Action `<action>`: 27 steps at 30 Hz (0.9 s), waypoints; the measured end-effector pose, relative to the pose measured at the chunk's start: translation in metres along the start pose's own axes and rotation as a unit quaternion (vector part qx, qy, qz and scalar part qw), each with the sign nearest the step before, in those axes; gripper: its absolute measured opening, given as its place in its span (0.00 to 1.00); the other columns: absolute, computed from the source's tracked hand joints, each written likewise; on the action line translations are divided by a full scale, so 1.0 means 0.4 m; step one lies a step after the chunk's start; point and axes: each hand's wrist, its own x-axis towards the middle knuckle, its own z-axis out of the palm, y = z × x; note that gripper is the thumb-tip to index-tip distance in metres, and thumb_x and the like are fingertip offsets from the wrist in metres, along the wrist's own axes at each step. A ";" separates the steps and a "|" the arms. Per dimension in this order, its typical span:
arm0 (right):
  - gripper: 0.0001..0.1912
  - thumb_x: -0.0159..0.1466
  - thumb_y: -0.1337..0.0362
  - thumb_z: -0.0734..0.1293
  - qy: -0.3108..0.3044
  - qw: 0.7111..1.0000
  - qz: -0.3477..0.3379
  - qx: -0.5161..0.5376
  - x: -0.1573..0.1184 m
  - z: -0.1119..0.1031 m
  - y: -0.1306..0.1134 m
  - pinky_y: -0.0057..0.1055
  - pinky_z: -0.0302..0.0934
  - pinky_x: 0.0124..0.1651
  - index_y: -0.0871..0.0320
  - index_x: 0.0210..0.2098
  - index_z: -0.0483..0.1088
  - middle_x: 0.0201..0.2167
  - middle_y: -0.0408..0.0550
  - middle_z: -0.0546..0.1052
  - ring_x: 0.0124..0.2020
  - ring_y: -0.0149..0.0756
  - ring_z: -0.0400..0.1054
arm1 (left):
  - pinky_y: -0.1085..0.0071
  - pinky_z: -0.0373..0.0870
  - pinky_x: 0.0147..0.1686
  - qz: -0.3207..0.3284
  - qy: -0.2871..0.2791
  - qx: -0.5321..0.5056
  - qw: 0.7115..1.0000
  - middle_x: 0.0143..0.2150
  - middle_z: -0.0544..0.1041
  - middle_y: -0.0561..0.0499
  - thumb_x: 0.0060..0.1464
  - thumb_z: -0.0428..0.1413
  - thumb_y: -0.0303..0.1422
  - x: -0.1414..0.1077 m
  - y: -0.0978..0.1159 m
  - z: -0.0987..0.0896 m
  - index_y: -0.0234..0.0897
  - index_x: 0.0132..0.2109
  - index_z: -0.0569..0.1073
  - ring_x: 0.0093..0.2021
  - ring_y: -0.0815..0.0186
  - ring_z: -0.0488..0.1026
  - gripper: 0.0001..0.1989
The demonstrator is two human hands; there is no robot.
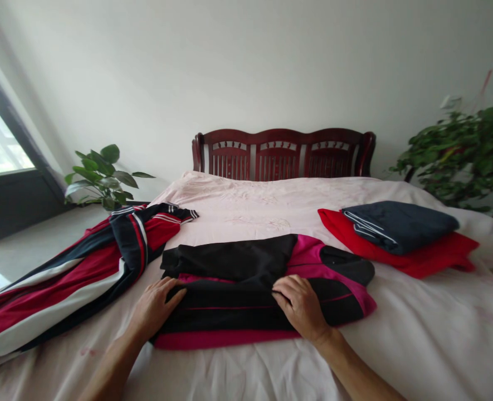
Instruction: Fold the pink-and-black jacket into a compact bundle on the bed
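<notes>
Bed: dark red-brown wooden headboard at far end, three slatted panels. Covering: pale pink sheet, faint pattern, creased in foreground. Items on sheet as follows. Left side: striped garment in red, white and navy, stretched out lengthwise, far end bunched. Centre foreground: black-and-magenta garment, partly folded, laid crosswise. Right side: red garment, laid flat, partly covered by folded navy garment.
</notes>
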 end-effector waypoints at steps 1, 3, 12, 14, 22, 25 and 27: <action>0.07 0.69 0.65 0.64 0.013 1.000 0.009 -0.009 0.003 0.002 0.008 0.36 0.56 0.44 0.54 0.36 0.74 0.33 0.46 0.78 0.38 0.40 0.69 | 0.62 0.67 0.48 0.002 0.007 -0.002 1.000 0.41 0.79 0.49 0.61 0.50 0.49 0.002 -0.001 0.001 0.44 0.40 0.76 0.46 0.56 0.75 0.17; 0.08 0.69 0.63 0.63 0.028 0.999 0.024 -0.035 0.008 0.007 0.025 0.35 0.56 0.42 0.54 0.37 0.74 0.31 0.46 0.79 0.36 0.39 0.70 | 0.65 0.67 0.45 0.007 0.024 -0.012 1.000 0.38 0.78 0.50 0.62 0.48 0.48 0.005 -0.001 0.001 0.43 0.37 0.74 0.43 0.57 0.75 0.17; 0.11 0.71 0.61 0.61 -0.056 0.984 0.091 -0.145 0.011 0.032 0.052 0.32 0.51 0.31 0.54 0.36 0.73 0.25 0.44 0.79 0.29 0.38 0.74 | 0.71 0.63 0.35 -0.093 -0.006 -0.009 0.996 0.29 0.75 0.54 0.63 0.43 0.50 0.005 0.001 0.003 0.46 0.35 0.70 0.36 0.60 0.76 0.18; 0.11 0.71 0.63 0.60 -0.055 0.986 0.092 -0.128 0.010 0.035 0.052 0.31 0.53 0.33 0.54 0.39 0.73 0.29 0.45 0.80 0.32 0.38 0.75 | 0.72 0.63 0.36 -0.096 -0.013 -0.022 0.995 0.29 0.75 0.54 0.63 0.42 0.50 0.007 -0.004 0.006 0.45 0.35 0.69 0.35 0.61 0.76 0.19; 0.15 0.72 0.59 0.58 -0.056 0.988 0.078 -0.122 -0.001 0.031 0.061 0.31 0.49 0.31 0.55 0.33 0.72 0.24 0.45 0.78 0.28 0.36 0.73 | 0.74 0.62 0.34 -0.098 0.005 -0.049 0.994 0.26 0.71 0.56 0.63 0.42 0.49 0.001 -0.003 0.004 0.43 0.31 0.66 0.31 0.64 0.72 0.20; 0.18 0.72 0.58 0.58 -0.055 0.986 0.070 -0.142 -0.004 0.032 0.062 0.31 0.46 0.30 0.56 0.29 0.71 0.21 0.45 0.76 0.25 0.34 0.71 | 0.73 0.62 0.34 -0.100 0.009 -0.037 0.994 0.26 0.72 0.55 0.63 0.42 0.48 -0.002 0.011 -0.006 0.43 0.31 0.67 0.32 0.63 0.73 0.19; 0.19 0.72 0.57 0.58 -0.050 0.986 0.063 -0.148 -0.006 0.034 0.062 0.32 0.44 0.30 0.56 0.27 0.70 0.20 0.44 0.76 0.24 0.33 0.70 | 0.73 0.63 0.35 -0.100 0.003 -0.035 0.994 0.27 0.74 0.54 0.63 0.43 0.47 -0.001 0.016 -0.009 0.43 0.31 0.68 0.33 0.62 0.74 0.19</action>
